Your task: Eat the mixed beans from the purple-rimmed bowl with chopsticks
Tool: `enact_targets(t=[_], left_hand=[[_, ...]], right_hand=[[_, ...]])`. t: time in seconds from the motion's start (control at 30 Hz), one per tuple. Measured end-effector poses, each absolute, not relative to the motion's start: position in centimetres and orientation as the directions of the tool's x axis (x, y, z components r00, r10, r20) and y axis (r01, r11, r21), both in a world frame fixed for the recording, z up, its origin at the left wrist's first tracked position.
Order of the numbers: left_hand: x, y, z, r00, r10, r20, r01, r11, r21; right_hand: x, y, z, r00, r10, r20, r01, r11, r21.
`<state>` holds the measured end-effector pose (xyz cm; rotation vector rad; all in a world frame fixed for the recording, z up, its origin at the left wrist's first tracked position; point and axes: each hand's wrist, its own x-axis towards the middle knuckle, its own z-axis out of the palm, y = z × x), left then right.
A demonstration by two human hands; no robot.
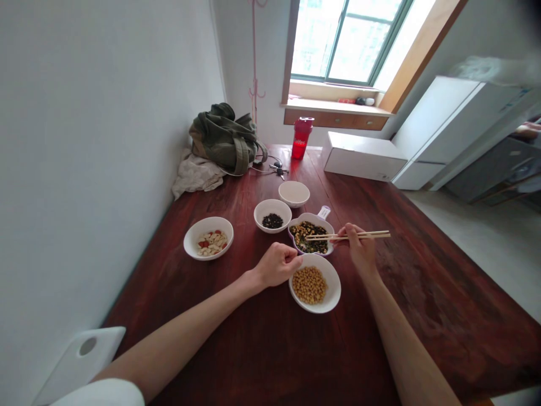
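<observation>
My right hand (359, 245) grips a pair of wooden chopsticks (338, 236) whose tips reach left over a purple handled dish (326, 213) of mixed dark and yellow beans. My left hand (276, 264) rests curled on the table, fingers closed, touching the rim of a white bowl (333, 285) of yellow soybeans just in front of me. A white bowl (267, 208) with black beans sits behind, an empty-looking white bowl (295, 197) farther back, and a white bowl (194, 237) with red and pale pieces to the left.
The dark red wooden table (422, 293) runs along a white wall. At its far end lie a green bag (226, 138) on cloth, keys and cable, a red bottle (301, 137) and a white box (361, 156). A white chair back (80, 355) shows lower left.
</observation>
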<state>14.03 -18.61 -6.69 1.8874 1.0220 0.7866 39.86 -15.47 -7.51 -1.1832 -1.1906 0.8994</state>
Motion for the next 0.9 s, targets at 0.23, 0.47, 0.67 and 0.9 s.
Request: enact_targets(t=[0.23, 0.47, 0.67, 0.9], left_hand=[[14.3, -18.9, -6.6, 0.452, 0.882, 0.134, 0.36, -0.318, 0.877], [14.3, -18.8, -6.7, 0.461, 0.876, 0.141, 0.346, -0.323, 0.881], [14.3, -18.8, -6.7, 0.46, 0.875, 0.148, 0.342, -0.329, 0.88], [14.3, -18.8, -6.6, 0.462, 0.875, 0.142, 0.351, -0.328, 0.877]], right_hand=[[39.8, -15.6, -7.5, 0.185, 0.959, 0.217, 0.123, 0.196, -0.973], [39.4, -15.9, -7.1, 0.188, 0.956, 0.226, 0.142, 0.202, -0.969], [39.4, -15.9, -7.4, 0.197, 0.958, 0.208, 0.119, 0.188, -0.975], [40.7, -15.3, -8.0, 0.289, 0.941, 0.177, -0.018, 0.191, -0.981]])
